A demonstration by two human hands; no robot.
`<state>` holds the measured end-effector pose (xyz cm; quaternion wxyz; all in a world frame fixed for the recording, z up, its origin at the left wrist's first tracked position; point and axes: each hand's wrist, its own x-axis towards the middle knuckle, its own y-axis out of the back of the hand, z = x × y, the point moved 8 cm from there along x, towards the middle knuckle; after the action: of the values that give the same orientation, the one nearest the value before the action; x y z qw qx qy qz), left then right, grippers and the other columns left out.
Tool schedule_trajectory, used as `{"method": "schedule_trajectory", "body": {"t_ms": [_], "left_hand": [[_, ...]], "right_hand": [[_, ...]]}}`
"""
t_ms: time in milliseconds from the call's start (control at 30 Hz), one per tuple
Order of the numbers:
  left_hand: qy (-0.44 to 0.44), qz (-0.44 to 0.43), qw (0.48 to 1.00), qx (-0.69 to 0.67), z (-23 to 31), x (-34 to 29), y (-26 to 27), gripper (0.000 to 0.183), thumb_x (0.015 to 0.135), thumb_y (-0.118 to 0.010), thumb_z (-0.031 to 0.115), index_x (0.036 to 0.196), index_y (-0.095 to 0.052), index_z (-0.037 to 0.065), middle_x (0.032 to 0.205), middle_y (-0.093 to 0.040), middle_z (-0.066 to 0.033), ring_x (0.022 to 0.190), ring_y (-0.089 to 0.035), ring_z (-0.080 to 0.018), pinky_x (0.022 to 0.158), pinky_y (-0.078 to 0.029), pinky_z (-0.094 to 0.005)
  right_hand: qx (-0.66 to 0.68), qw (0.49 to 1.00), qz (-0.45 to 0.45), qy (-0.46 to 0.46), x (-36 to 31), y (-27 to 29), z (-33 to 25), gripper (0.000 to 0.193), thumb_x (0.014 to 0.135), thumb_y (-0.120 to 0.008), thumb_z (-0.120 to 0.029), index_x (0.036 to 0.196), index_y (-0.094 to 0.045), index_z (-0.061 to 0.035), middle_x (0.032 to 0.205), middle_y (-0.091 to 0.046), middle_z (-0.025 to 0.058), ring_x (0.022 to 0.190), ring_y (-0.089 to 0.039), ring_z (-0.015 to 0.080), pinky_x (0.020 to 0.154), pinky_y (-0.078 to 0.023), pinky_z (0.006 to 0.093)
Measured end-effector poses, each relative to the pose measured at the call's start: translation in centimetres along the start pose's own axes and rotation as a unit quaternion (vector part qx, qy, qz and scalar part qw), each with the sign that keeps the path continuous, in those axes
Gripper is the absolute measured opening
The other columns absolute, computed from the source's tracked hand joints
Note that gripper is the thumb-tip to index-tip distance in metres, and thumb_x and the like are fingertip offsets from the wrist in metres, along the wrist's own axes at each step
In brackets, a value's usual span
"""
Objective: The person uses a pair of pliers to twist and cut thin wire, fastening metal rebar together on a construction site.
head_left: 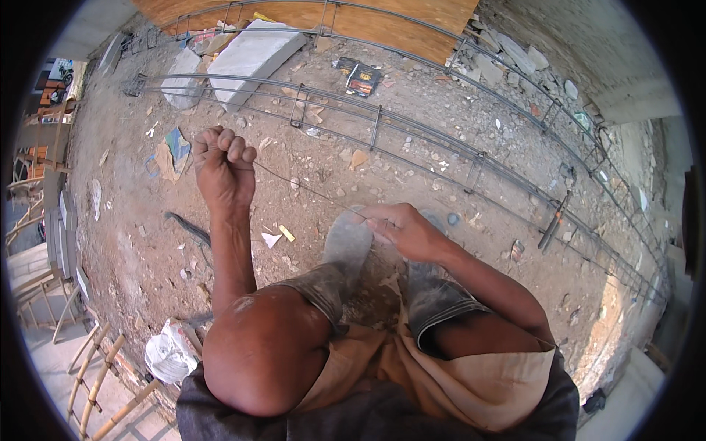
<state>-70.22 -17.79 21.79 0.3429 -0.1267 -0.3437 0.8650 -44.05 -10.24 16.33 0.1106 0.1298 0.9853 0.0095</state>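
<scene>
A thin dark wire [301,185] stretches between my two hands above the dirt floor. My left hand [224,167] is raised on the left, its fingers curled into a fist round one end. Lower and to the right, my right hand [403,229] pinches the wire near the toe of my grey rubber boot [348,239]. Beyond the hands lies a long rebar cage [375,126], its bars tied with square stirrups. Neither hand touches it. A hand tool with an orange-and-black handle [555,220] rests against the bars at right.
A second rebar frame [544,117] curves behind the first. Broken concrete slabs [254,59] lie at the back left, before a wooden board [397,26]. A dark bundle of strands [190,229] and a white plastic bag [170,353] lie at left. Rubble [507,59] lines the far wall.
</scene>
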Motion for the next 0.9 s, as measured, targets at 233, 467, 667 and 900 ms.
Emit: {"method": "schedule_trajectory", "body": {"t_ms": [233, 467, 667, 900], "left_hand": [[-0.071, 0.005, 0.997, -0.012, 7.3, 2.3, 6.1, 0.007, 0.100, -0.050, 0.011, 0.096, -0.052, 0.007, 0.074, -0.050, 0.0003, 0.055, -0.040, -0.0072, 0.051, -0.033, -0.0232], [-0.051, 0.043, 0.994, -0.090, 6.6, 3.6, 11.4, 0.015, 0.102, -0.048, 0.018, 0.094, -0.049, 0.006, 0.072, -0.048, 0.0000, 0.052, -0.038, -0.0083, 0.048, -0.033, -0.0237], [0.086, 0.041, 0.974, -0.204, -1.0, -0.2, 10.6, 0.021, 0.104, -0.043, 0.020, 0.095, -0.050, 0.003, 0.071, -0.045, -0.0013, 0.051, -0.037, -0.0096, 0.049, -0.033, -0.0251], [0.096, -0.061, 0.973, -0.199, 0.9, 0.3, 3.9, 0.024, 0.105, -0.039, 0.019, 0.095, -0.050, 0.001, 0.069, -0.042, -0.0024, 0.050, -0.034, -0.0105, 0.050, -0.032, -0.0256]], "right_hand": [[-0.134, 0.991, -0.025, 0.017, -0.8, 0.6, 2.2, 0.024, 0.093, -0.052, -0.011, 0.112, -0.064, -0.0047, 0.084, -0.065, 0.0179, 0.075, -0.064, 0.0304, 0.072, -0.049, 0.0402], [-0.220, 0.963, -0.156, -0.009, -1.7, -1.9, 0.5, 0.020, 0.087, -0.055, -0.008, 0.104, -0.064, -0.0053, 0.088, -0.066, 0.0166, 0.082, -0.064, 0.0333, 0.071, -0.050, 0.0416], [-0.127, 0.955, 0.149, 0.224, -3.8, 7.3, -7.5, 0.020, 0.092, -0.051, -0.009, 0.101, -0.066, 0.0008, 0.086, -0.064, 0.0144, 0.080, -0.063, 0.0284, 0.071, -0.050, 0.0361], [-0.324, 0.922, 0.012, -0.210, -1.3, 5.1, 5.6, 0.024, 0.092, -0.049, -0.016, 0.101, -0.066, -0.0022, 0.093, -0.067, 0.0177, 0.084, -0.063, 0.0357, 0.073, -0.048, 0.0433]]}}
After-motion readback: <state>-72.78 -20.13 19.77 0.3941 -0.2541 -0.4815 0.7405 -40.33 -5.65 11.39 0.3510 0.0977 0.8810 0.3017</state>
